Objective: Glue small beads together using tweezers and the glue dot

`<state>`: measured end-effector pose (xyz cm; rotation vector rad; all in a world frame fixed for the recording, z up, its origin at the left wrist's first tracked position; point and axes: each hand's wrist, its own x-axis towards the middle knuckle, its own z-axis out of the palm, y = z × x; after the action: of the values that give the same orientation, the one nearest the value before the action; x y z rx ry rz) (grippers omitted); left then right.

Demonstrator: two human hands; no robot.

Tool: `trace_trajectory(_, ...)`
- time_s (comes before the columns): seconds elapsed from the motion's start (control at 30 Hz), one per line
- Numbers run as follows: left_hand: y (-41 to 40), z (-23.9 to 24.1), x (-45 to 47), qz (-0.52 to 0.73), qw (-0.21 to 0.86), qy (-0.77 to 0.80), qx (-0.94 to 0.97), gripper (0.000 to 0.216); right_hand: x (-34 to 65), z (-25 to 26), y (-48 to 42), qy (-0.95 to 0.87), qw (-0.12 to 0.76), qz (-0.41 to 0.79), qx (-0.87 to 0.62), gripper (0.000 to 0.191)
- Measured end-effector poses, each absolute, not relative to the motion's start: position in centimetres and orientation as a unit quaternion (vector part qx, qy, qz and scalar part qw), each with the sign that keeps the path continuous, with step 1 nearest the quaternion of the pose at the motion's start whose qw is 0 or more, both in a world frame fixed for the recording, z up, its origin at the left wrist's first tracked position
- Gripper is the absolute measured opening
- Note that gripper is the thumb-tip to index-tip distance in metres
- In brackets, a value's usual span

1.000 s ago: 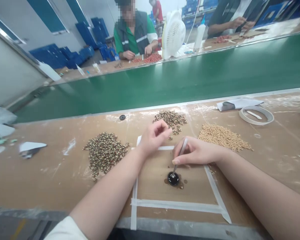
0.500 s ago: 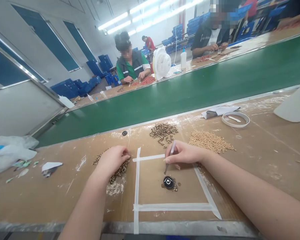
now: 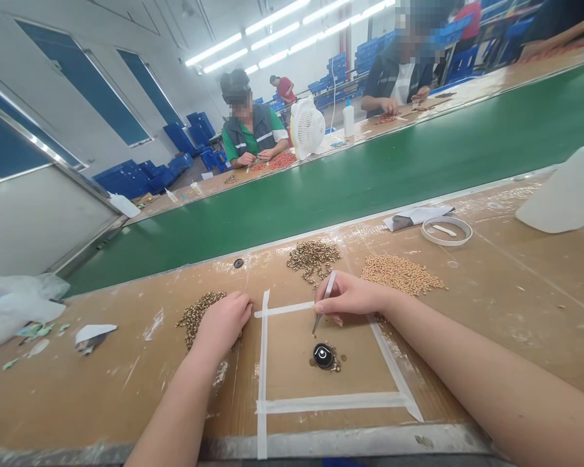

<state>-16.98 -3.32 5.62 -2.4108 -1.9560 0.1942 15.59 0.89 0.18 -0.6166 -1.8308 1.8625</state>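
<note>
My left hand [image 3: 222, 322] rests on the left pile of small brass-coloured parts [image 3: 198, 312], fingers curled down into it; what they pinch is hidden. My right hand [image 3: 351, 295] grips metal tweezers [image 3: 323, 303], tips pointing down just above a small black round part [image 3: 323, 355]. That black part lies inside a square marked with white tape [image 3: 331, 401] on the brown worktable, with a few tiny loose pieces beside it.
Two more piles lie beyond the square: brass parts [image 3: 313, 255] and tan parts [image 3: 400, 274]. A tape ring [image 3: 446, 231], folded paper [image 3: 416, 216] and a white container [image 3: 567, 194] sit at right. A green conveyor belt [image 3: 370, 175] runs behind, with other people working across it.
My left hand went from the far middle pile over to the left pile and settled on it. The tweezers lifted off the black part. The camera tilted up.
</note>
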Motion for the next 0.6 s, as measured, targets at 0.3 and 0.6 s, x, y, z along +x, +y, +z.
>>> trace_trajectory(0.3,-1.5,4.1,-10.7,-0.329,-0.358,-0.615,-0.621,0.033,15.4,0.3,1.8,-0.599,0.377,0.663,-0.242,0.045)
trace_trajectory(0.6,0.3,0.3,-5.4,-0.457,-0.522,-0.535,-0.482,0.045,15.4,0.0,3.4,-0.493,0.534,0.588,-0.356,0.059)
